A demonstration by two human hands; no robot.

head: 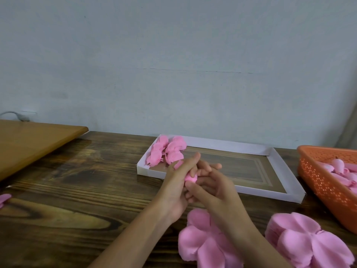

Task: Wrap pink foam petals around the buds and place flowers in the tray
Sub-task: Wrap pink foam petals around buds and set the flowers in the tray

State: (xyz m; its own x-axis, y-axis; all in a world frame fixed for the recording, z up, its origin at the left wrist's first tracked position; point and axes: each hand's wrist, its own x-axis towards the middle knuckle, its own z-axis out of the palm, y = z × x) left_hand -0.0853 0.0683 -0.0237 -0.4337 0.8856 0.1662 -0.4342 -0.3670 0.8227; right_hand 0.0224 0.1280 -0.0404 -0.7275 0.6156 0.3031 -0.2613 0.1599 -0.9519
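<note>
white cardboard tray [251,192] flat on the dark wood bench [87,190], toward the far edge and right of centre, long side along the wall [173,55]. in its far left corner, a cluster of finished flowers [166,151], pink, packed touching one another and leaning on the tray's left wall. brown floor showing across the rest of the tray.

orange perforated basket [318,182] at the bench's right edge, just beside the tray's right wall, cropped by the frame. inside it, a heap of pale pink buds [340,167], count unclear.

just in front of the tray's near left corner, both hands together above the bench. left hand [173,190] curled round a small foam flower [190,177], index finger pointing up toward the tray, a scrap of pink petal showing over the knuckles. right hand [214,188] meeting it from the right, thumb beneath the flower and fingers behind, pinching it. flower mostly hidden between the palms, outside the tray.

along the near edge, two piles of flat pink foam petals: near petal stack [202,242] under the right forearm, right petal stack [309,242] toward the near right corner, in front of the basket. at the left edge, a cropped pink piece [4,199]. lighter wooden board [29,144] over the far left corner.
</note>
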